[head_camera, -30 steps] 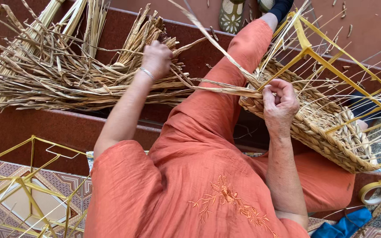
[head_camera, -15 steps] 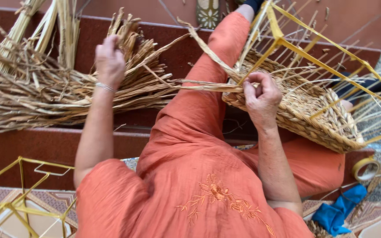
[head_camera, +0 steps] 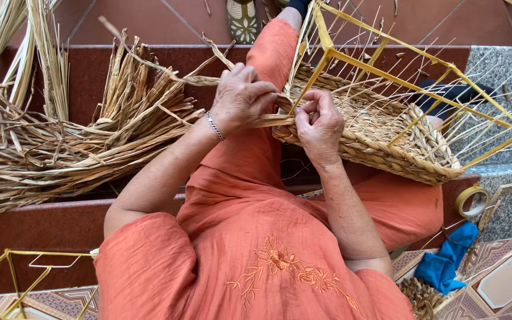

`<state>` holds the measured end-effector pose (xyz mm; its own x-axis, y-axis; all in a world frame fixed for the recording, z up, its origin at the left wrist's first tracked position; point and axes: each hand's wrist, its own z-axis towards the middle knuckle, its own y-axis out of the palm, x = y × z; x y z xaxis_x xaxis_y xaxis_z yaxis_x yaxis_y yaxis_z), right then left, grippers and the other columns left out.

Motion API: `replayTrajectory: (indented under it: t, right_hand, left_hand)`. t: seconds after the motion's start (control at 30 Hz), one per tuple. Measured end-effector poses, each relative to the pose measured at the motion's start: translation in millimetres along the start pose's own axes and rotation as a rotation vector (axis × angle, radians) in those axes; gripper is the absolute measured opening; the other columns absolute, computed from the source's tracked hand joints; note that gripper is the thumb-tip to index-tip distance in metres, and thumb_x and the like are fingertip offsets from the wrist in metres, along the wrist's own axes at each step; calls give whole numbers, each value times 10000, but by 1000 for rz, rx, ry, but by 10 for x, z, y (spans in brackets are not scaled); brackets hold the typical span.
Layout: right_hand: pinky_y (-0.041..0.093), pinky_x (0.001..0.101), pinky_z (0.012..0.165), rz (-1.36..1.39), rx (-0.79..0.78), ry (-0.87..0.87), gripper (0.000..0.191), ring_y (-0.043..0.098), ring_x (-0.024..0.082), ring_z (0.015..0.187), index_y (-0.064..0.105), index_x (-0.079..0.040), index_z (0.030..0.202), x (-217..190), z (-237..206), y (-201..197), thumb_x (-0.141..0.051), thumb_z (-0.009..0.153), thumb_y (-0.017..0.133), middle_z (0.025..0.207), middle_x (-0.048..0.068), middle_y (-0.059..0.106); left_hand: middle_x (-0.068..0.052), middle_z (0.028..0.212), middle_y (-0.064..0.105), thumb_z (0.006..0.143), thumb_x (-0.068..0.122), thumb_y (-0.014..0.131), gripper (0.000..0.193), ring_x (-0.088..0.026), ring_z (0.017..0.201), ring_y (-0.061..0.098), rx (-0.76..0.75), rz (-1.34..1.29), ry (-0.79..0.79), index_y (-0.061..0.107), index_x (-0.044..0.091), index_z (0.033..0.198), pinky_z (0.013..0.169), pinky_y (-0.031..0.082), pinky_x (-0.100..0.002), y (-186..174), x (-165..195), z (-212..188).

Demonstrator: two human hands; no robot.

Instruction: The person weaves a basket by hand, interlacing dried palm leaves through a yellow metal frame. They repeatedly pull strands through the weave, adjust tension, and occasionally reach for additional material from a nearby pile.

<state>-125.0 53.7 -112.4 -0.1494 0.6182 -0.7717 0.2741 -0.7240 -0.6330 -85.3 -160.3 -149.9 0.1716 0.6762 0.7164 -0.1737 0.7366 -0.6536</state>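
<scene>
Head view, near: orange dress (head_camera: 256,261), bare forearms.
Left hand (head_camera: 241,98): fingers closed on a dried straw strand (head_camera: 268,120); a moment ago it reached into the straw pile (head_camera: 60,148) at left, now beside the right hand.
Right hand (head_camera: 320,127): fingertips pinching the strand at the woven basket (head_camera: 380,142) rim.
Meaning: fresh strand likely being joined in.
Far: yellow wire frame (head_camera: 386,65) over the basket.

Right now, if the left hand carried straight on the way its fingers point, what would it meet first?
The left hand points rightward; it would probably first meet the right hand, then the woven basket, though depth is unclear.
</scene>
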Motion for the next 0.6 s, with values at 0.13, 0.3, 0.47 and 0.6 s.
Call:
replayTrajectory:
  t: [0.13, 0.3, 0.47, 0.6]
  right_hand:
    - [413, 226, 514, -8, -26, 1, 323, 475, 22, 566, 646, -49, 1150, 37, 26, -32, 8, 847, 744, 784, -19, 681]
    - [482, 220, 573, 64, -115, 33, 193, 581, 31, 622, 724, -45, 1143, 45, 62, -139, -36, 951, 705, 802, -3, 720]
    - [513, 264, 611, -102, -120, -67, 137, 647, 102, 669, 773, -52, 1072, -30, 70, -140, -51, 936, 754, 850, 70, 728]
    - [567, 252, 655, 50, -130, -5, 243, 719, 98, 783, 734, -62, 1154, -81, 47, -82, -51, 912, 729, 960, 63, 750]
  left_hand:
    - [47, 864, 566, 828, 237, 858, 142, -178, 883, 536, -51, -229, -62, 777, 240, 945, 784, 361, -372, 160, -22, -20]
    - [48, 900, 559, 836, 181, 845, 168, -167, 921, 547, -90, -163, 13, 767, 253, 966, 840, 362, -367, 176, 39, -41]
    - [30, 955, 595, 817, 186, 835, 176, -196, 957, 564, -25, -78, 66, 757, 238, 965, 867, 368, -390, 37, 143, -31]
    - [-32, 1010, 611, 868, 279, 839, 212, -244, 1010, 564, 13, -4, 69, 721, 143, 980, 887, 399, -400, -86, 261, -223]
